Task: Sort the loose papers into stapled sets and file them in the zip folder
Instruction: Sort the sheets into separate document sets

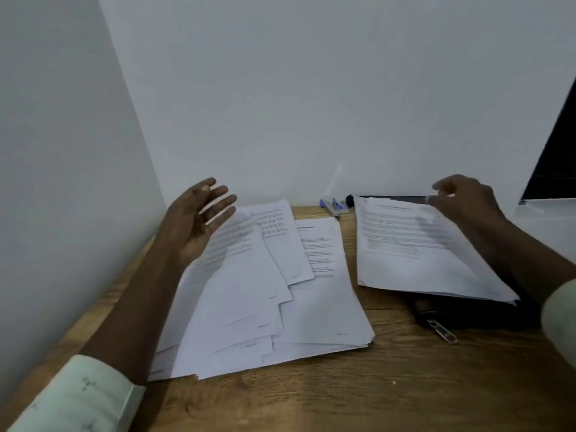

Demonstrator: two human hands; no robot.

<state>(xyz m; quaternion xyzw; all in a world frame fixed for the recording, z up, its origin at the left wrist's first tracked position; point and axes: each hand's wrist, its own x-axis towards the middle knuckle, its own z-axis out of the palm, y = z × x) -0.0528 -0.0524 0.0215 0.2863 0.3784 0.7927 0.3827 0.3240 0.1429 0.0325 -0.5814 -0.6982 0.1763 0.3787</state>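
A wooden bench (374,385) fills the lower half of the frame, set into a corner of plain white wall (311,88). In the middle and left of the bench lies a spread heap of loose papers (280,307), printed sheets fanned over one another at different angles.

At the right lies a black zip folder (473,313), flat on the bench. A neater stack of printed sheets (411,244) lies on top of it and covers most of it, so only the folder's near edge and a dark strip along the wall show. A metal zip pull (442,330) sticks out from the near edge onto the wood. The sheets are on the folder, not in it. Whether the folder is zipped or holds anything cannot be told.

A blue stapler (335,205) sits against the wall at the back, between the heap and the stack.

The left hand (196,222) is raised above the far left part of the heap, palm turned inward, fingers straight and slightly spread, holding nothing. The right hand (464,198) is at the far right corner of the stack with its fingers curled. It is blurred, so whether it pinches the top sheet or only touches it cannot be told.

Both forearms reach in from the bottom corners, each with a pale green sleeve, left (78,397) and right (561,313), pushed back. A dark panel (554,151) shows at the right edge.
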